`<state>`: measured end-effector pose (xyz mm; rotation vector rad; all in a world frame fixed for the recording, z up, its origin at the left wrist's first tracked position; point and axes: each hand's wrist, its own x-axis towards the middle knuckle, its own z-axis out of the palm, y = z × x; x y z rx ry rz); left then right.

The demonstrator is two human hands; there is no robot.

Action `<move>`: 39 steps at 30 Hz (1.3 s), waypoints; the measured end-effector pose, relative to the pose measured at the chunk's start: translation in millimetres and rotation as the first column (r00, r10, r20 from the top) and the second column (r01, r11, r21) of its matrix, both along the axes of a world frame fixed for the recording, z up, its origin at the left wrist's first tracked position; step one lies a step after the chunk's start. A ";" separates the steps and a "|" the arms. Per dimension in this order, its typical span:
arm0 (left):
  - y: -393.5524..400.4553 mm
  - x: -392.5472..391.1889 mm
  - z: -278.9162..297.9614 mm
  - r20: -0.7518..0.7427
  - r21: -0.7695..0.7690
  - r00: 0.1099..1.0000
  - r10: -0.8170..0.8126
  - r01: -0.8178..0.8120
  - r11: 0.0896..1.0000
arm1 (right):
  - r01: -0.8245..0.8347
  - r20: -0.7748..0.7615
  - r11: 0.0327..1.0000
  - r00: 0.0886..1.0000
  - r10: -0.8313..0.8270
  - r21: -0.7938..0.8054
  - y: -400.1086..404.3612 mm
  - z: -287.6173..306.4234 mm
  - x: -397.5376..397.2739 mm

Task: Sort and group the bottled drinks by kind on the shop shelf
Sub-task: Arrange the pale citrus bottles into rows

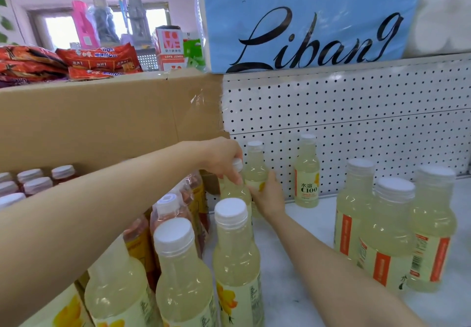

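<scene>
Bottled drinks of pale yellow juice with white caps stood on the white shop shelf (293, 288). My left hand (221, 158) gripped the neck of one clear plastic lemon bottle (234, 191) near the shelf's back edge, fingers curled just under its cap. My right hand (267, 194) held the body of another lemon bottle (254, 168) just behind it. Three more (392, 227) clustered toward the right edge. Reddish tea bottles (175, 214) sat beside the brown cardboard box (102, 120) on the left.

Nine pale yellow lemon bottles (307, 174) stand on the shelf (305, 263); at least six white-capped reddish bottles (62, 172) sit in the cardboard box (102, 117).
</scene>
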<state>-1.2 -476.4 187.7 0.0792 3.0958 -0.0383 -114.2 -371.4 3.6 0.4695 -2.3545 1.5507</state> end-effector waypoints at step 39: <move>3.5 -1.8 -2.1 0.006 -0.033 1.000 0.003 -0.002 0.999 | 0.219 0.045 0.967 0.976 -0.215 -0.131 33.1 -13.0 -18.9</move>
